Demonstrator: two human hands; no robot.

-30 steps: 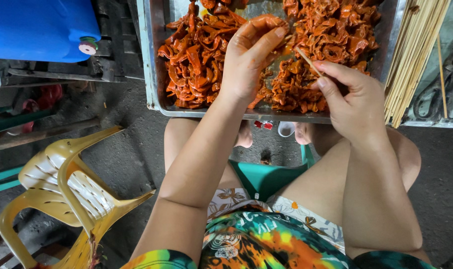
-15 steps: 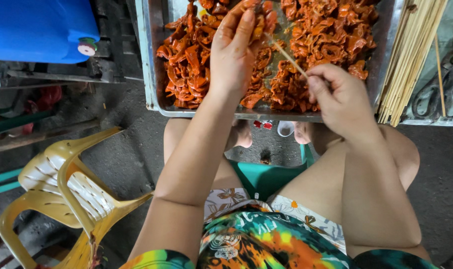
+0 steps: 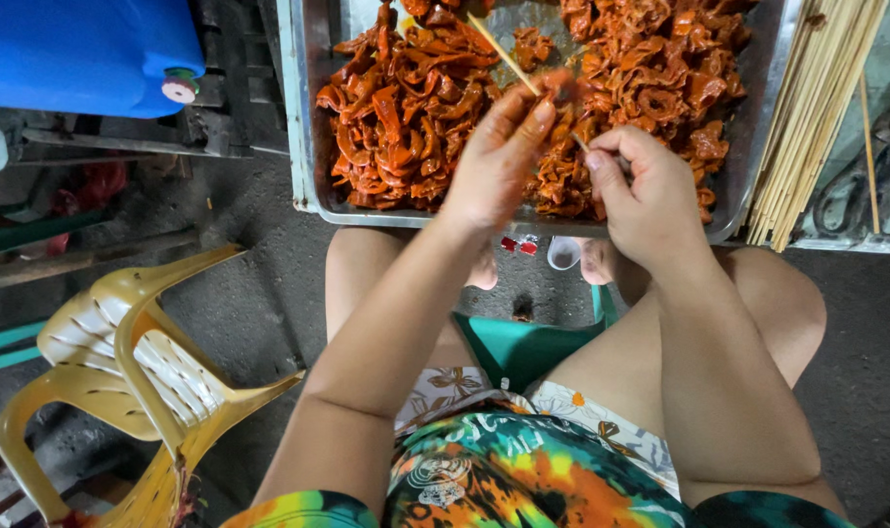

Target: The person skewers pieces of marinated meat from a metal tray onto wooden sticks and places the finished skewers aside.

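Note:
A metal tray (image 3: 303, 147) holds heaps of orange-red marinated meat pieces (image 3: 396, 117). My left hand (image 3: 499, 156) pinches one meat piece (image 3: 560, 90) above the tray's near edge. My right hand (image 3: 645, 196) grips a thin bamboo skewer (image 3: 504, 54) by its lower end; the stick slants up and to the left, passing through the piece at my left fingertips. Both hands are close together over the tray's front middle. My bare knees are under the tray.
A bundle of bamboo skewers (image 3: 817, 117) lies right of the tray. A blue plastic container (image 3: 83, 54) sits at top left. A yellow plastic chair (image 3: 132, 381) lies tipped on the concrete floor at left. A green stool (image 3: 523, 347) shows between my legs.
My left hand drew back from the meat heap toward the tray's near edge with a piece. The skewer in my right hand now passes through that piece.

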